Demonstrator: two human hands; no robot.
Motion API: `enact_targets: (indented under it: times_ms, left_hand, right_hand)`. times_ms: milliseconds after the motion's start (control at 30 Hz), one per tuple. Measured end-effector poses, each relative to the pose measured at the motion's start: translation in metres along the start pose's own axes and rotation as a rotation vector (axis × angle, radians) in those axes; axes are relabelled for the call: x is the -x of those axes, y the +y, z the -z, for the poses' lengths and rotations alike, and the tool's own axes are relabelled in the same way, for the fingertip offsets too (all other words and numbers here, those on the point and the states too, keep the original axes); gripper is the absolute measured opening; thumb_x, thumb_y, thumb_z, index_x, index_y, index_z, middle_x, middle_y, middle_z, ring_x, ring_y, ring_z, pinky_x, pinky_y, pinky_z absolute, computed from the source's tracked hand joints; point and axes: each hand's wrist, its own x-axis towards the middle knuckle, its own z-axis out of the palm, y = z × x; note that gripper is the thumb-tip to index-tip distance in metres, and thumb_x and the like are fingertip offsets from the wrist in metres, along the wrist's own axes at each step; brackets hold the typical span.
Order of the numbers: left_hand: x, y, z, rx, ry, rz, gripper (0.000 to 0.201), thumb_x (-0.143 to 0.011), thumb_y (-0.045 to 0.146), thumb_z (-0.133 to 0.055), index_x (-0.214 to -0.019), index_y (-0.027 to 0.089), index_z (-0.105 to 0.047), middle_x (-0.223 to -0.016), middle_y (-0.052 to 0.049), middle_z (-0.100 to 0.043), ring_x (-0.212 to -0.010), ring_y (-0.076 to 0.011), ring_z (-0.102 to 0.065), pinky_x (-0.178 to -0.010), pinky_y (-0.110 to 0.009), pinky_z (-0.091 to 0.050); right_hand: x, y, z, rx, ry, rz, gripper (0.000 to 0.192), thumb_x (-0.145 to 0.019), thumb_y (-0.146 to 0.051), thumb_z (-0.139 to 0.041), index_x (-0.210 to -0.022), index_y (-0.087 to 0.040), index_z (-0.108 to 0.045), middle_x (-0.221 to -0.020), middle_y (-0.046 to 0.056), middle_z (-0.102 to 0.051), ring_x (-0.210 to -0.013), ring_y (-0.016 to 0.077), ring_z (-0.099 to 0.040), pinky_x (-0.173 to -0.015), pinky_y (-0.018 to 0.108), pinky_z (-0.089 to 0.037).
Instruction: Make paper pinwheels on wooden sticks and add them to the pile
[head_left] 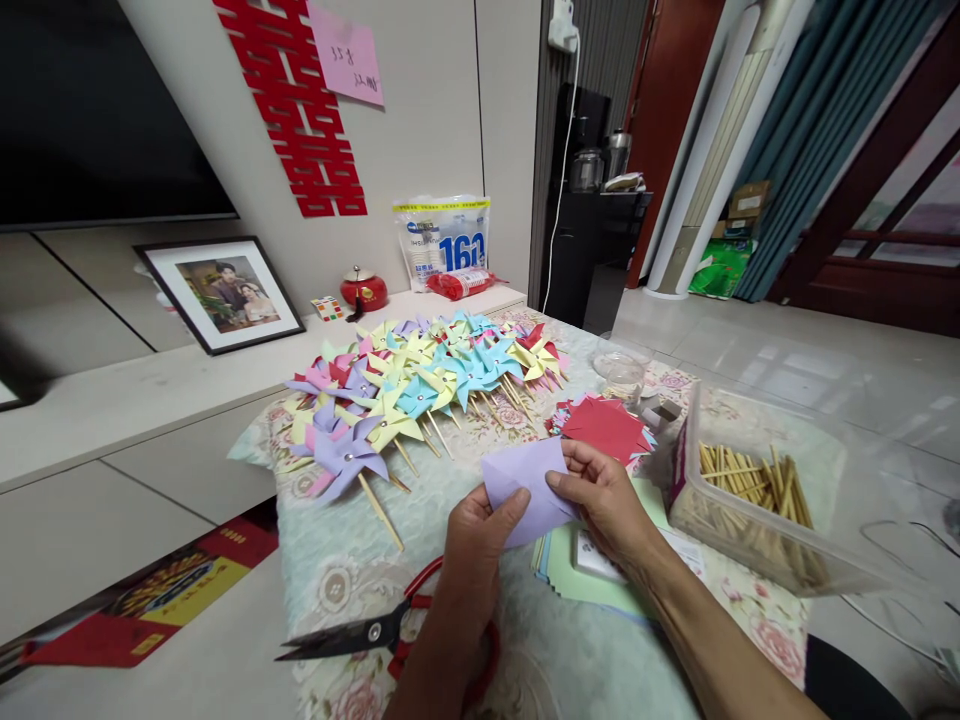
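Beyond the scissors (375, 632), left hand (480, 525) and right hand (602, 492) pinch lilac paper (527, 478): shaping, we judge, next needing careful bends.

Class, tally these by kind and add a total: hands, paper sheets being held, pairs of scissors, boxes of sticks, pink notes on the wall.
Hands (left hand, right hand): 2
Held lavender sheet: 1
Scissors: 1
Box of sticks: 1
Pink note: 1
Total: 6

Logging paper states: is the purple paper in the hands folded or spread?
Spread, mostly: the purple paper shows one broad, nearly flat face between the left hand and right hand; some edges are hidden.
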Motion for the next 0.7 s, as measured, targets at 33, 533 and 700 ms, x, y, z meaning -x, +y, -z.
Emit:
enact_targets:
  times_ms: [33,533,700]
  left_hand:
    - [0.000,-0.001,0.000,0.003,0.002,0.002,0.045,-0.055,0.033,-0.090,-0.092,0.012,-0.078,-0.081,-0.010,-0.079,-0.074,-0.0265,-0.074,-0.078,-0.039,-0.057]
    - [0.001,-0.002,0.004,-0.025,0.008,0.042,0.055,-0.063,0.034,-0.086,-0.111,0.009,-0.072,-0.087,-0.011,-0.079,-0.079,-0.0278,-0.073,-0.074,-0.037,-0.057]
    - [0.000,-0.005,0.008,-0.187,0.027,0.039,0.047,-0.061,0.036,-0.086,-0.097,0.009,-0.076,-0.082,-0.010,-0.079,-0.073,-0.0257,-0.072,-0.073,-0.036,-0.057]
  right_hand:
    - [0.000,0.000,0.000,0.006,-0.009,0.003,0.036,-0.066,-0.028,-0.086,-0.099,-0.019,-0.073,-0.092,0.007,-0.078,-0.080,0.0211,-0.072,-0.073,0.032,-0.054]
    - [0.005,-0.007,-0.002,-0.011,-0.112,-0.047,0.032,-0.071,-0.037,-0.084,-0.095,-0.018,-0.074,-0.081,0.004,-0.074,-0.067,0.0156,-0.065,-0.066,0.028,-0.049]
    - [0.002,-0.012,0.007,0.088,-0.024,-0.033,0.042,-0.067,-0.041,-0.086,-0.100,-0.018,-0.074,-0.076,0.001,-0.070,-0.066,0.0130,-0.061,-0.060,0.023,-0.044]
